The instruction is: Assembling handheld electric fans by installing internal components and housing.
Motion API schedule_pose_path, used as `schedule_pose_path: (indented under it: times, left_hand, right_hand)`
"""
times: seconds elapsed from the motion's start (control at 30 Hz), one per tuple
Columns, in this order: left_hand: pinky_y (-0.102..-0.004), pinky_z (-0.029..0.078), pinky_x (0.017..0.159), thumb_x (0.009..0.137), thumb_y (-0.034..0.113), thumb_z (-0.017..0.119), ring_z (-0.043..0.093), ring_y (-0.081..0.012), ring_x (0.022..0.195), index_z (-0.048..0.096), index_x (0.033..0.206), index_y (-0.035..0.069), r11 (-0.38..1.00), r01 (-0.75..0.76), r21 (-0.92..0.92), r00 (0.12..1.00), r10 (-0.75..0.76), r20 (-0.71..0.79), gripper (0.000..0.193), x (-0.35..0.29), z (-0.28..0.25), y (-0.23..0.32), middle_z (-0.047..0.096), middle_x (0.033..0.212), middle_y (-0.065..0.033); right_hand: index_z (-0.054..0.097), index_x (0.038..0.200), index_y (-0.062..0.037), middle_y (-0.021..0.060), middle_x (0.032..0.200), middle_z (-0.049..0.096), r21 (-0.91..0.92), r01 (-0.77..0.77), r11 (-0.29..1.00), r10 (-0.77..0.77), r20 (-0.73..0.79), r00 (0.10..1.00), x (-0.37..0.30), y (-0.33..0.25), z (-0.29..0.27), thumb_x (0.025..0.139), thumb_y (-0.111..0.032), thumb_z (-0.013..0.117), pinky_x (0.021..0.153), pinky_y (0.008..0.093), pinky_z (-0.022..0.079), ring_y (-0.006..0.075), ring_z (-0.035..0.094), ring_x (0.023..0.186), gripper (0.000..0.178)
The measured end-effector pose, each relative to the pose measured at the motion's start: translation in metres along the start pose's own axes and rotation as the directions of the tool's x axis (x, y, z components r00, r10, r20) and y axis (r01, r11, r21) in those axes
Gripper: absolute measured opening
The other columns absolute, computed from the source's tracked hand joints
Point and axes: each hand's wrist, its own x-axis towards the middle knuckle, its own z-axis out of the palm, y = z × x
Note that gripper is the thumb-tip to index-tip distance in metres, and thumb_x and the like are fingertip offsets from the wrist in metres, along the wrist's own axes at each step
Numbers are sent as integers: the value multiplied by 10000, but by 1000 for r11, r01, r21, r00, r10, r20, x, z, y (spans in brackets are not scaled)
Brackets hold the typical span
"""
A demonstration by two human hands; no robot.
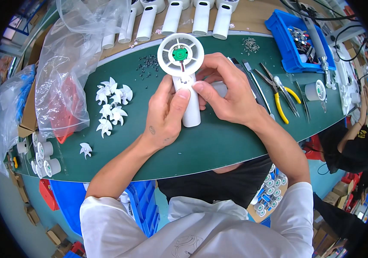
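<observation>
Both hands meet over the green bench. Left hand closed round the white handle of a small fan body, thumb pressed on its front. Right hand clamped on the same handle from the other side, fingertips at the neck. Fan body held upright above the bench, round head on top, green motor disc showing at its centre. Left of it, a cluster of white fan blades on the bench. Right, yellow-handled pliers. Farther back: scattered small dark screws, clear plastic bag, row of white fan housings, blue bin.
</observation>
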Motion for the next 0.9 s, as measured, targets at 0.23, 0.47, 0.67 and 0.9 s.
schedule_pose_path:
  times: [0.23, 0.47, 0.67, 0.9]
  left_hand:
    - [-300, 533, 780, 1009, 163, 404, 604, -145, 873, 371, 1327, -54, 1000, -9, 11, 1000, 9, 3, 387, 0, 1, 1, 571, 1051, -127]
    - [-287, 519, 787, 1007, 158, 403, 603, -141, 880, 378, 1320, -59, 999, -17, 29, 1000, 17, -20, 381, 0, 3, 3, 581, 1035, -124]
    - [-289, 517, 789, 1006, 154, 402, 609, -147, 884, 378, 1320, -60, 996, -29, 84, 999, 31, -29, 381, 0, 3, 7, 586, 1033, -126]
    - [-294, 520, 790, 1007, 158, 403, 610, -149, 888, 371, 1324, -61, 997, -27, 72, 999, 29, -28, 386, -1, 3, 6, 582, 1043, -129]
  right_hand:
    - [547, 1122, 9, 140, 1077, 569, 0, 8, 1000, -8, 4, 1000, 0, 0, -1, 853, -68, 670, 685, 310, 549, 233, 660, 848, 305]
    - [535, 1170, 26, 145, 1054, 594, -16, -9, 1000, 10, 25, 1000, 0, -3, -3, 859, -33, 651, 745, 305, 559, 222, 654, 886, 338]
    - [516, 1197, 43, 163, 1035, 629, 36, -100, 994, 98, 46, 994, 0, -7, -2, 891, -77, 636, 761, 331, 577, 253, 680, 919, 349]
    - [512, 1195, 52, 166, 1033, 628, 30, -86, 996, 85, 45, 995, -1, -6, -2, 894, -82, 636, 743, 329, 581, 252, 682, 908, 352]
